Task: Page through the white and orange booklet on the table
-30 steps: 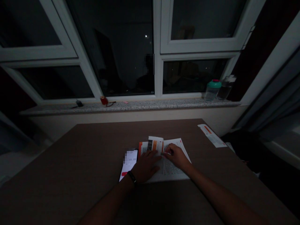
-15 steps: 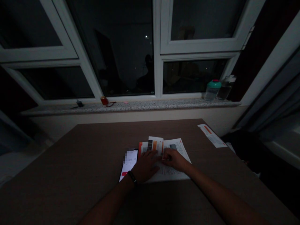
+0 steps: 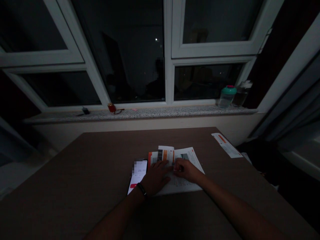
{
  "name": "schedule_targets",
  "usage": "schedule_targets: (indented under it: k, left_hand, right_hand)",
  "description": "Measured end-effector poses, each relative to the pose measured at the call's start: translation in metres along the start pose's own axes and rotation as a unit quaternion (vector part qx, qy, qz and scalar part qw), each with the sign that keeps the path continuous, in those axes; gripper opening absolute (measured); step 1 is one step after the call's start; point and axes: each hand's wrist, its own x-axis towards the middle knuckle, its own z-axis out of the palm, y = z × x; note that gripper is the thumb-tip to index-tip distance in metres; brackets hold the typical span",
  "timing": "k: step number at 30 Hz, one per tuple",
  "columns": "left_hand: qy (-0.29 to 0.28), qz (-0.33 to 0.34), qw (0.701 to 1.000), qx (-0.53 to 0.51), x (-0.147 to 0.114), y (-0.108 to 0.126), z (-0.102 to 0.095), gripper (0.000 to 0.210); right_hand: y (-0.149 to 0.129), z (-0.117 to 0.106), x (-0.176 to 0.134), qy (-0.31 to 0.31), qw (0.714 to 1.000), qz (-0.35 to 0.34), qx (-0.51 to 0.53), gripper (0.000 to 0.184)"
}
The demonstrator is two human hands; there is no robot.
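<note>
A printed booklet [image 3: 188, 189] with white pages and orange accents lies open on the table. Over its middle is a narrower folded piece of paper [image 3: 166, 148] with an orange and dark print. My left hand [image 3: 156, 178], a dark band on its wrist, lies flat on the pages with fingers spread, pressing the folded paper. At that paper's right edge, my right hand [image 3: 186, 170] is closed in a pinch; what its fingertips hold is too dark to make out. Left of the booklet, partly behind my left wrist, is a lit phone [image 3: 138, 176].
A cut or torn paper strip [image 3: 226, 145] lies at the right edge of the brown table [image 3: 107, 150]. Along the granite windowsill [image 3: 155, 112] stand a teal-lidded bottle [image 3: 227, 96], a clear bottle [image 3: 241, 93] and a small red jar [image 3: 111, 107]. Dark window panes are behind.
Both hands stay almost where they were, with only a tiny shift of the right fingers. The digits on the phone's screen have changed.
</note>
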Motion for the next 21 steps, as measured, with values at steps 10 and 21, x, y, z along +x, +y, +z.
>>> schedule_targets:
  k: [10, 21]
  left_hand:
    - [0.019, 0.012, 1.0, 0.004, -0.002, -0.002, 0.005, 0.05]
    - [-0.022, 0.012, 1.0, -0.015, -0.005, -0.002, 0.005, 0.083]
  right_hand:
    - [0.005, -0.01, 0.0, 0.062, 0.996, 0.062, -0.011, 0.012]
    - [0.003, -0.011, 0.0, 0.086, 0.993, 0.084, -0.003, 0.011]
